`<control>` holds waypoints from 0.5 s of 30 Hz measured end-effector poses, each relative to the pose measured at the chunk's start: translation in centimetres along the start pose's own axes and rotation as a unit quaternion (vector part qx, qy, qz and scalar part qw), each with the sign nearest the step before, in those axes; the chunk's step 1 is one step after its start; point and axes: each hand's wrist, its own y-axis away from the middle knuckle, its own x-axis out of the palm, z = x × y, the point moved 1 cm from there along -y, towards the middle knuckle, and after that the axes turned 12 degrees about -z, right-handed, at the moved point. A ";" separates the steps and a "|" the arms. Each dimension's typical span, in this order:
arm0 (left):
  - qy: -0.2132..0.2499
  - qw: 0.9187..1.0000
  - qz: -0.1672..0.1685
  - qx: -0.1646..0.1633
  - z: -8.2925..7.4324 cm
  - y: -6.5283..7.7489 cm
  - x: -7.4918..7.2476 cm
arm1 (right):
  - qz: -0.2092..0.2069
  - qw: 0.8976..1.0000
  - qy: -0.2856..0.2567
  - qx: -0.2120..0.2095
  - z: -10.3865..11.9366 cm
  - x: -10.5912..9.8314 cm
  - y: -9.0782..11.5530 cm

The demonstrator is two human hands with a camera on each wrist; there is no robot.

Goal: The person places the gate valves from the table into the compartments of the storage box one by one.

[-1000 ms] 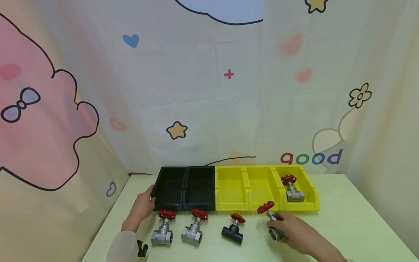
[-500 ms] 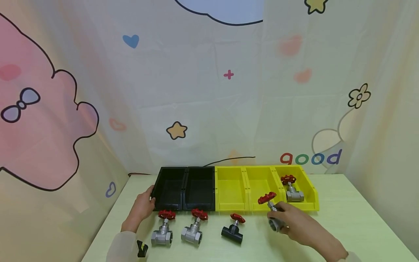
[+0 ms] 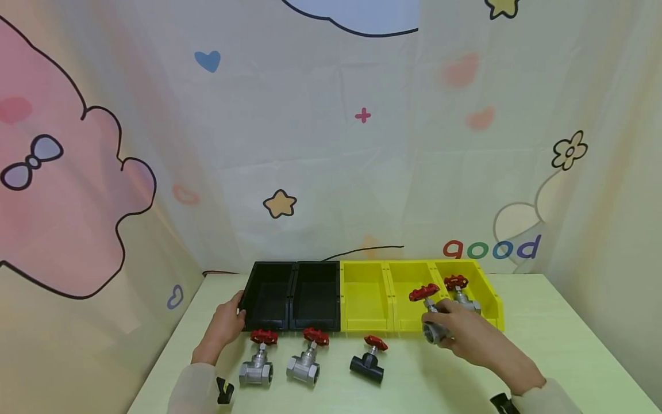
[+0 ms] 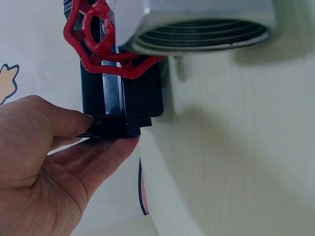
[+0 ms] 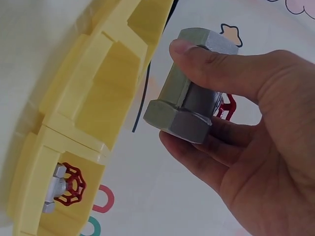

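Observation:
My right hand [image 3: 465, 333] grips a silver gate valve [image 5: 184, 93] by its metal body, its red handwheel [image 3: 423, 292] upward, over the front of the middle yellow bin's right neighbour. The thumb lies across the hexagonal body in the right wrist view. My left hand [image 3: 223, 325] pinches the outer side wall of the leftmost black bin [image 3: 247, 299], thumb and fingers on its edge in the left wrist view. Another silver valve [image 3: 468, 303] with a red wheel sits in the rightmost yellow bin [image 3: 493, 305], partly hidden by my right hand.
On the table before the bins stand two silver valves, the left one [image 3: 256, 371] and its neighbour [image 3: 304, 367], and a black valve [image 3: 368, 366] with a red wheel. A second black bin [image 3: 316, 326] joins the yellow row. A printed curtain [image 3: 320, 144] hangs behind.
The right hand has lifted the silver gate valve from low in front of the bins, up and forward over the yellow bin's front. The left hand stays on the black bin.

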 end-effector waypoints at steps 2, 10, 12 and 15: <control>-0.001 1.000 0.000 0.000 0.0 0.0 0.0 | -0.004 1.000 -0.001 0.000 0.0 -0.1 -0.2; 0.002 1.000 0.002 0.006 0.0 0.1 -0.1 | -0.016 1.000 0.010 -0.006 -0.2 -0.6 -1.5; 0.003 1.000 0.001 0.006 -0.1 0.1 -0.2 | -0.021 1.000 0.012 -0.007 -0.2 -0.8 -1.9; 0.003 1.000 0.001 0.004 -0.1 0.2 -0.2 | -0.029 0.999 0.014 -0.007 -0.2 -1.3 -2.5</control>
